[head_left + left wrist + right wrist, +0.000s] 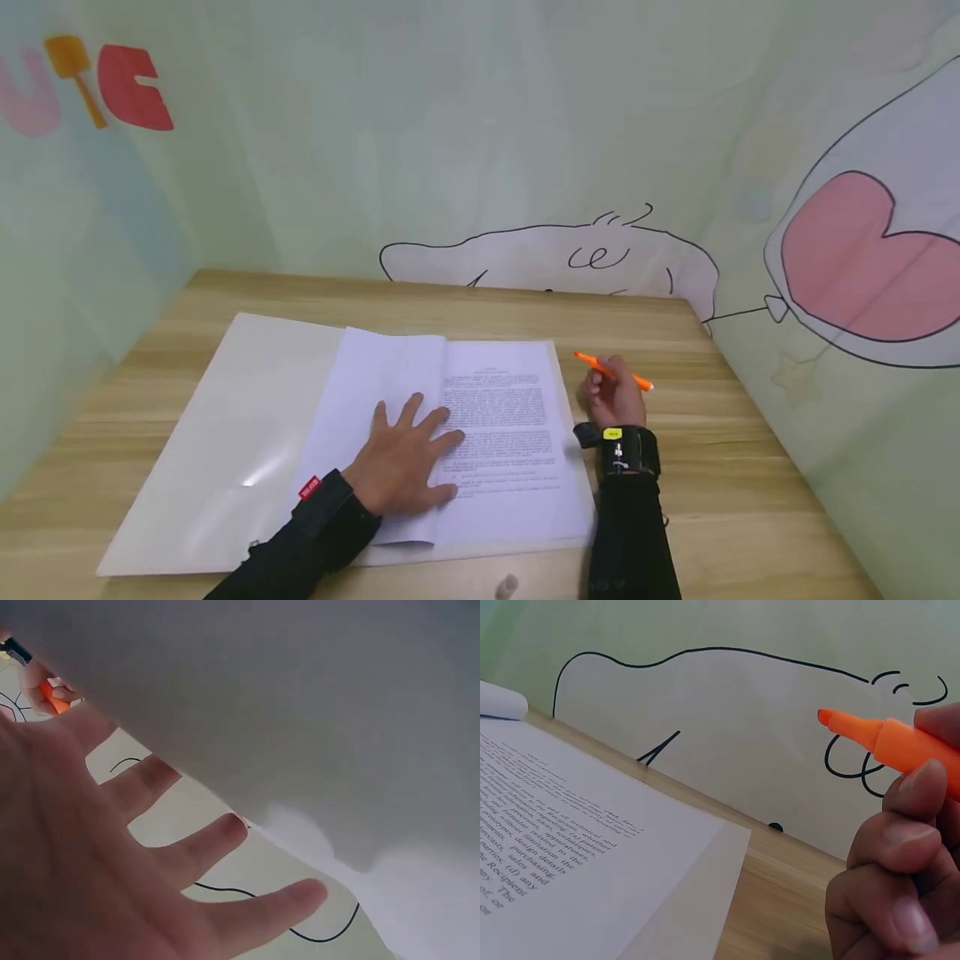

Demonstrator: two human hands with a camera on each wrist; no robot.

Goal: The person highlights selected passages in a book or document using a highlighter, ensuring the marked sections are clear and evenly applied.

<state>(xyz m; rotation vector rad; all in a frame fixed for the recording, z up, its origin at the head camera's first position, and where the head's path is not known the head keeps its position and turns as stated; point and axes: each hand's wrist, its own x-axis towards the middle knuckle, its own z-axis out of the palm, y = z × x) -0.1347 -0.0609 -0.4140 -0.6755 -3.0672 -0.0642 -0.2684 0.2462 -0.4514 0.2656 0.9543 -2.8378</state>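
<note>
An orange highlighter (600,364) is held in my right hand (617,400), just right of the papers. In the right wrist view its bare orange tip (825,717) points up and left, clear of the paper, with the fingers curled round the barrel. My left hand (408,462) lies with fingers spread over a turned-back blank page (386,367) and the edge of a printed page (498,408). From the left wrist, a pale sheet (300,712) fills much of the view beside the straight fingers.
An opened white folder (217,433) lies under the papers, its glossy cover spread to the left. A small greyish cylinder (507,587) sits at the near edge of the wooden table (720,483). Fabric walls with cartoon drawings enclose the table's back and sides.
</note>
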